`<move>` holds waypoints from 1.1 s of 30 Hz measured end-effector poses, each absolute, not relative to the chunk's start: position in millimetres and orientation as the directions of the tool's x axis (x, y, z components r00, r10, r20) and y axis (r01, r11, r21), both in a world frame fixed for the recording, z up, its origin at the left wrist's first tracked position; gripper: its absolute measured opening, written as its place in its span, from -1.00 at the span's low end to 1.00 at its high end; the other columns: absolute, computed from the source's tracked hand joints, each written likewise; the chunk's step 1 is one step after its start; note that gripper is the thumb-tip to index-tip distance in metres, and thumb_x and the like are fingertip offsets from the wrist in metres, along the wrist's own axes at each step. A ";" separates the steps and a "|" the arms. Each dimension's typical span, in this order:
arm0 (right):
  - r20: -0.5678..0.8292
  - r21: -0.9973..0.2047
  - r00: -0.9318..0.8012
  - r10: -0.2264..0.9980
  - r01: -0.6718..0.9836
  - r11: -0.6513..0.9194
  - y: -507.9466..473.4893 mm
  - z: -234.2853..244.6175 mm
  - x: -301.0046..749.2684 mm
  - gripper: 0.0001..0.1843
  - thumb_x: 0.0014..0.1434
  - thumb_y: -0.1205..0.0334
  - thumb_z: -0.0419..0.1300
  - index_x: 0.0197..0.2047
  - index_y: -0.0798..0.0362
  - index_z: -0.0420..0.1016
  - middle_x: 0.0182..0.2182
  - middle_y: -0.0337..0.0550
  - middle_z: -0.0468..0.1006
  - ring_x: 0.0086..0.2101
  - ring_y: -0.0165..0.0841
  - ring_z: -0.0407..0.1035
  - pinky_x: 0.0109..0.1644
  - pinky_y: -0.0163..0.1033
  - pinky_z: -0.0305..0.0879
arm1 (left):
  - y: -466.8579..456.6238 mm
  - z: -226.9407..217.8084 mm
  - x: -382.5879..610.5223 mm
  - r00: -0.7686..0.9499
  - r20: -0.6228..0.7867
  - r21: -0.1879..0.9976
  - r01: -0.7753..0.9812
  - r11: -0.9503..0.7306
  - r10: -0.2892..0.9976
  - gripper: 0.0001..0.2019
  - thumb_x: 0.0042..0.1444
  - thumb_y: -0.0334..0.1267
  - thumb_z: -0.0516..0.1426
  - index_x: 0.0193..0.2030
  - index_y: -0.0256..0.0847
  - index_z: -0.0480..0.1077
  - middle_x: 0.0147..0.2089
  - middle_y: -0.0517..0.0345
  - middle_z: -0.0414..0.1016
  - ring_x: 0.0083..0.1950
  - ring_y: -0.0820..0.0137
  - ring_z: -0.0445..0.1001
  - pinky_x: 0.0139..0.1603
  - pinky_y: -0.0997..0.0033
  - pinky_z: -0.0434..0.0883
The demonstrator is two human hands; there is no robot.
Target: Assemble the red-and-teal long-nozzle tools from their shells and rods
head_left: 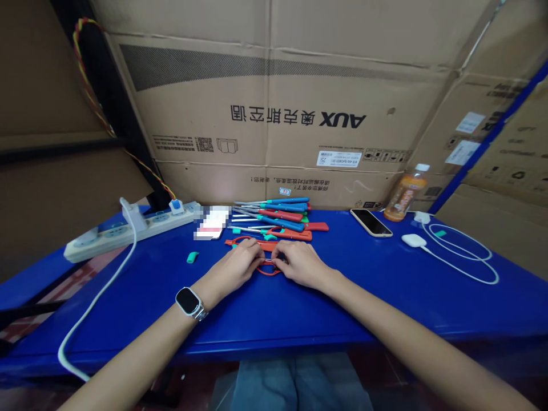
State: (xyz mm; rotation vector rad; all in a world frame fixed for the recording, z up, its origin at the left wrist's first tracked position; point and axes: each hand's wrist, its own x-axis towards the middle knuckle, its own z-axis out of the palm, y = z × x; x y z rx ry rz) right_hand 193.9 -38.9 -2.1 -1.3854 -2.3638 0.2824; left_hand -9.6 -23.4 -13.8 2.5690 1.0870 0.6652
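Observation:
My left hand (240, 264) and my right hand (297, 264) rest close together on the blue table (342, 308), fingers curled. Between them they pinch a thin red loop-shaped piece (269, 270) that lies on the table top. A watch (188, 301) sits on my left wrist. Just beyond my hands lies a pile of screwdrivers (278, 220) with red and blue handles and teal parts. An orange-red strip (257, 244) lies right behind my fingers.
A small teal cap (192, 257) lies left of my hands. A power strip (128, 228) with a white cable (98, 297) runs along the left. A phone (370, 222), an orange bottle (405, 197) and a white charger with cord (449, 251) sit to the right. Cardboard boxes (274, 114) wall the back.

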 end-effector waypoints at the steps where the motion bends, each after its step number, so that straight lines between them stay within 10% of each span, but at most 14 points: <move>1: 0.225 -0.369 -0.438 0.870 0.789 0.492 -38.6 -2.4 194.2 -0.94 0.19 0.31 0.19 -0.27 0.01 0.50 -0.28 -0.23 0.60 -0.34 -0.38 0.43 -0.35 -0.33 0.03 | -25.4 -13.1 -9.1 0.618 0.310 0.397 0.607 -0.689 0.723 -0.82 0.30 -0.33 -0.05 -0.29 -0.21 0.33 -0.22 0.06 0.36 -0.21 0.30 0.38 -0.15 0.28 0.39; 19: 0.295 -0.434 -0.482 0.825 0.702 0.565 -35.6 -1.2 197.3 -0.85 0.06 0.46 0.20 -0.40 0.07 0.57 -0.43 -0.21 0.57 -0.48 -0.44 0.34 -0.36 -0.35 0.12 | -23.1 -9.0 -24.1 0.768 0.269 0.197 0.546 -0.814 0.581 -0.73 0.34 -0.32 -0.04 -0.14 -0.17 0.50 -0.13 0.04 0.40 -0.16 0.33 0.43 -0.14 0.36 0.37; 28: 0.218 -0.568 -0.416 0.883 0.682 0.461 -26.9 -4.1 195.8 -0.88 0.02 0.47 0.23 -0.40 0.09 0.56 -0.51 -0.27 0.56 -0.52 -0.47 0.35 -0.36 -0.37 0.16 | -18.3 -8.2 -19.3 0.629 0.263 0.556 0.521 -0.648 0.731 -0.77 0.26 -0.23 0.06 -0.29 -0.22 0.52 -0.31 0.13 0.44 -0.35 0.42 0.42 -0.34 0.44 0.35; 33: 0.216 -0.581 -0.406 0.888 0.678 0.451 -25.7 -4.2 194.9 -0.86 0.02 0.49 0.20 -0.42 0.10 0.54 -0.52 -0.28 0.55 -0.53 -0.47 0.35 -0.36 -0.37 0.19 | -19.8 -7.9 -19.8 0.664 0.299 0.455 0.532 -0.714 0.685 -0.79 0.26 -0.29 0.04 -0.27 -0.21 0.51 -0.26 0.10 0.45 -0.30 0.39 0.44 -0.26 0.41 0.36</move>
